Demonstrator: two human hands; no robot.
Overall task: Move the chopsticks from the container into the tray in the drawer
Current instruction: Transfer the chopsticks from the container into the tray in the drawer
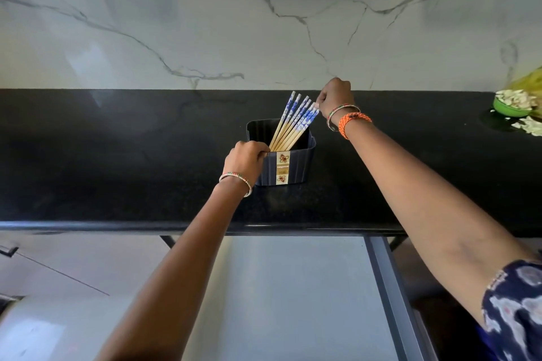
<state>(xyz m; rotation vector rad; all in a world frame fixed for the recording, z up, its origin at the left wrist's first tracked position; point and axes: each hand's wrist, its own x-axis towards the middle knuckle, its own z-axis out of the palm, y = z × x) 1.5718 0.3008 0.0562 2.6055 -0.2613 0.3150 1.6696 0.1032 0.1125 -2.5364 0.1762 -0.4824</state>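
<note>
Several chopsticks (296, 121) lean fanned in the dark container (286, 161) at the frame's centre on the black table (117, 155), where the left hand (246, 158) clamps the rim to steady it while the right hand (334, 95) pinches their blue tops, seemingly to lift them.

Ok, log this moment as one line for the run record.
phase: grasp | left hand: steadying container at rim | right hand: at tops of chopsticks | chopsticks: leaning in container on counter | tray: not visible
</note>
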